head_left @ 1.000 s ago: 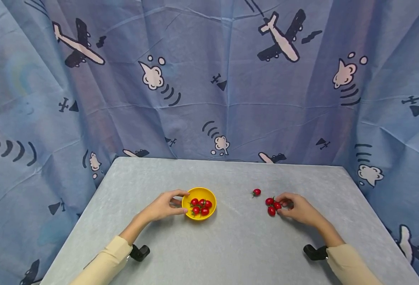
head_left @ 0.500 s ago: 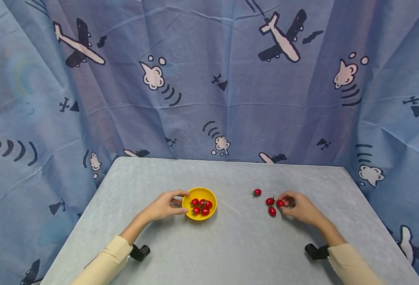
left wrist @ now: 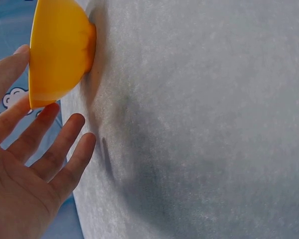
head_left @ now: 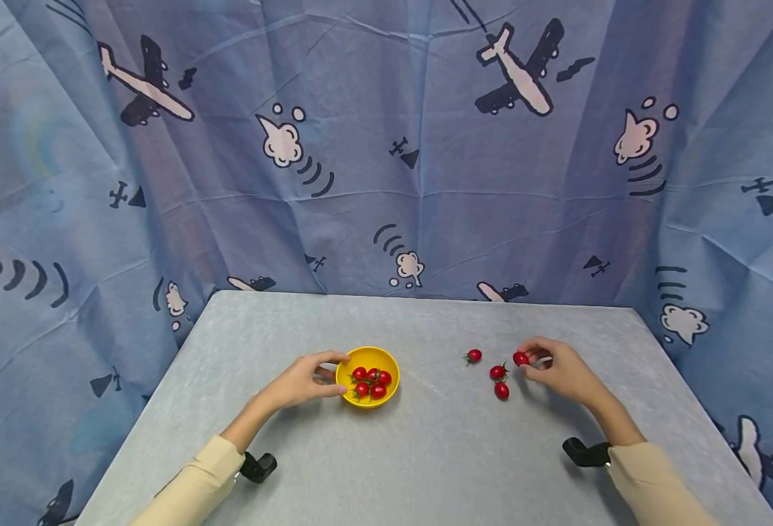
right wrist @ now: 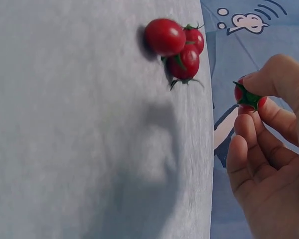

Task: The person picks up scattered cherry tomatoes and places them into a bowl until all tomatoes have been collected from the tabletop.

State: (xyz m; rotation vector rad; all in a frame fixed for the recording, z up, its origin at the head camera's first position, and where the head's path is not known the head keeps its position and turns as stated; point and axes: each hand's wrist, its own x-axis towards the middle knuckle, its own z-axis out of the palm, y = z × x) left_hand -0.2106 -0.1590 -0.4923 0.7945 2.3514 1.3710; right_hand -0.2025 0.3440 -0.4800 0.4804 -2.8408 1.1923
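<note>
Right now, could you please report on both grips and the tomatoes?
Right grip: pinching one tomato, aloft. Left grip: touching yellow bowl. Three loose tomatoes lie between them.

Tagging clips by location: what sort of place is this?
Likely a staged tabletop recording setup; I can't tell what room. Airplane-print cloth hangs behind a plain grey table, and a black device sits at each wrist.

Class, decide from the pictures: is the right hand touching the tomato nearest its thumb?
Touching. The right wrist view shows it: the right hand pinches the tomato, its thumb laid against it with no gap.
</note>
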